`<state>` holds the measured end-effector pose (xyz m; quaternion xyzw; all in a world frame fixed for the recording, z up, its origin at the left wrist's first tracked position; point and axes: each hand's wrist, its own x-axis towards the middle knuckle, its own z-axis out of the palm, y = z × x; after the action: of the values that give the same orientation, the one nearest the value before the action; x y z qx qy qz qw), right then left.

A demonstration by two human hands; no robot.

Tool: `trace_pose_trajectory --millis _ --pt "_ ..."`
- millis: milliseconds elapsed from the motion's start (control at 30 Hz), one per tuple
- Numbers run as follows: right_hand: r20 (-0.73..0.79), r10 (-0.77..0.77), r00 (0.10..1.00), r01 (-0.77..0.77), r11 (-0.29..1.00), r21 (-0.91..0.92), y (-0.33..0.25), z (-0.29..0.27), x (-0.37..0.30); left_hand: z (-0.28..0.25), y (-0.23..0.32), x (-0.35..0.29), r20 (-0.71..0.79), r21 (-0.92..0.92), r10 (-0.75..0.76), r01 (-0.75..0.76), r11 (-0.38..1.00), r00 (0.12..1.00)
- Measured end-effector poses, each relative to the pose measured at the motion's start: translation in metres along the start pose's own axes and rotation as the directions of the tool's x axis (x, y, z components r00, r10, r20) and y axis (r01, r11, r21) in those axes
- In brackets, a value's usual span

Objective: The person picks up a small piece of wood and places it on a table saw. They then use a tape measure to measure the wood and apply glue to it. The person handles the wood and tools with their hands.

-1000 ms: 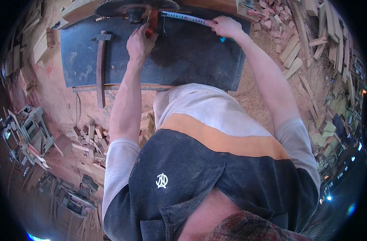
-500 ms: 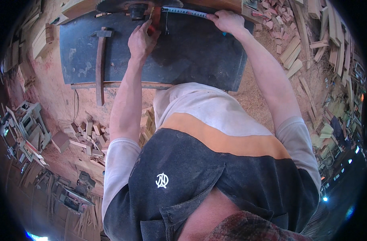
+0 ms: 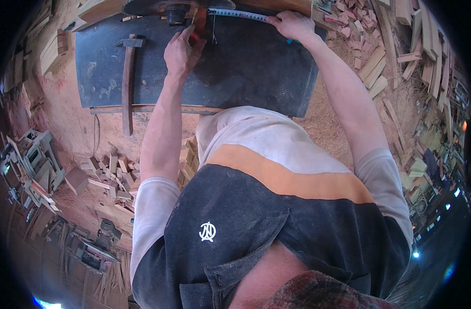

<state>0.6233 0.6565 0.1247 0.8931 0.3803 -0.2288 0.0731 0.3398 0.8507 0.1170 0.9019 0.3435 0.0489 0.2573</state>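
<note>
A white tape measure blade runs along the far edge of the dark tabletop, starting close to a round saw blade. My right hand is closed around the tape measure's right end; the palm hides what it grips, apart from a small teal bit showing below. At the tape's left end, my left hand has its fingers closed against an upright orange-red piece, whose kind I cannot make out. Beside that piece, left of it, is the saw's dark hub.
A hammer lies on the tabletop's left side, its handle reaching past the near edge. Wood offcuts are heaped at the far right, with more blocks on the floor at left. A machine stands further left.
</note>
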Motion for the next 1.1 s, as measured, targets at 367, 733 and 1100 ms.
trace_pose_trajectory --millis 367,733,1100 --pt "0.004 0.009 1.000 -0.009 1.000 -0.005 0.005 0.003 0.004 0.004 -0.004 0.000 -0.020 -0.014 0.011 -0.011 1.000 1.000" --pt "0.040 -0.010 0.999 0.010 1.000 0.017 0.004 -0.001 0.002 0.003 0.000 -0.002 -0.025 0.006 0.000 0.000 1.000 1.000" --pt "0.044 -0.012 0.999 0.012 1.000 0.000 0.008 0.008 0.014 0.005 0.001 -0.003 -0.058 0.000 -0.018 0.018 1.000 0.998"
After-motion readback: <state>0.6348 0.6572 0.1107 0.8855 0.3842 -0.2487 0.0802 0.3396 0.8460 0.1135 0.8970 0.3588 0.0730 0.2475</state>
